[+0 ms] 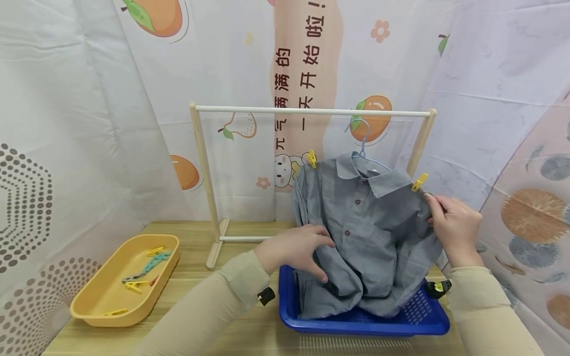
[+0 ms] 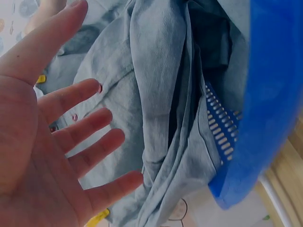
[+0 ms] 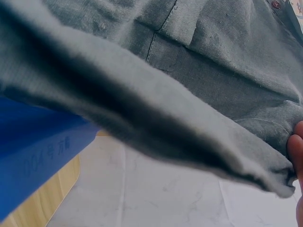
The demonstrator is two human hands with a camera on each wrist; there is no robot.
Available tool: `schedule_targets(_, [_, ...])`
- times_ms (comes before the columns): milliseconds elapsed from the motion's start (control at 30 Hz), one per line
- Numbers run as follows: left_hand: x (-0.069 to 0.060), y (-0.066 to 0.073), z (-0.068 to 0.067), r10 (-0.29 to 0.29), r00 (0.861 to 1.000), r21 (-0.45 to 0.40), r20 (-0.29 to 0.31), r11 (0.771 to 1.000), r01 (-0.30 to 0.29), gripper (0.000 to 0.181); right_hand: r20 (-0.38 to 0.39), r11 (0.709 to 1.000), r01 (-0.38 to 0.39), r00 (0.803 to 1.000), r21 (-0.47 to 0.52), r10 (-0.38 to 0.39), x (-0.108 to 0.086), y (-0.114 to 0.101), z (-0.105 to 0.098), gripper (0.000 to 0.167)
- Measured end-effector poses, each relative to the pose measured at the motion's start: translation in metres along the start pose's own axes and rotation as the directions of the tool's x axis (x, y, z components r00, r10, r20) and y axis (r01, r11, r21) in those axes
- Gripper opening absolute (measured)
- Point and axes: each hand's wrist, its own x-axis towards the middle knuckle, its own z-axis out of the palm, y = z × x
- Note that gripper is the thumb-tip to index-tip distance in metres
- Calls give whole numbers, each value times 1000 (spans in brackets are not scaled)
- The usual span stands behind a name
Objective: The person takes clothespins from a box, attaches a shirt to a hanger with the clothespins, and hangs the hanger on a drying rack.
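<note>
A grey button-up shirt (image 1: 369, 237) hangs on a light blue hanger (image 1: 362, 150), its lower part down in a blue basket (image 1: 356, 327). One yellow clothespin (image 1: 311, 159) grips the shoulder on the left, another yellow clothespin (image 1: 419, 183) the shoulder on the right. My right hand (image 1: 457, 228) pinches the cloth just below the right clothespin; the right wrist view shows only its fingertips (image 3: 297, 146) at the edge. In front of the shirt's left side my left hand (image 1: 296, 248) spreads its fingers, holding nothing. Palm and fingers (image 2: 90, 125) stand out plainly in the left wrist view.
Behind the shirt stands a wooden drying rack (image 1: 206, 183) with a white rail (image 1: 267, 110); the hanger's hook shows just below the rail. A yellow tray (image 1: 124, 316) on the left holds several clothespins (image 1: 156, 262). Printed curtains (image 1: 231, 54) enclose the wooden table (image 1: 187, 287).
</note>
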Motion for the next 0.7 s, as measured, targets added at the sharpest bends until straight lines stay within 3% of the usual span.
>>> schedule_targets(467, [20,10,16,-6,999,-11,50,1000,7,65,-15,1000,-4,1000,8,4,-2,0,1,26])
schedule_targets(700, [32,9,23,44,994,-73,97,997,-37,58,-19,1000,-8,1000,12,8,-3,0,0,24])
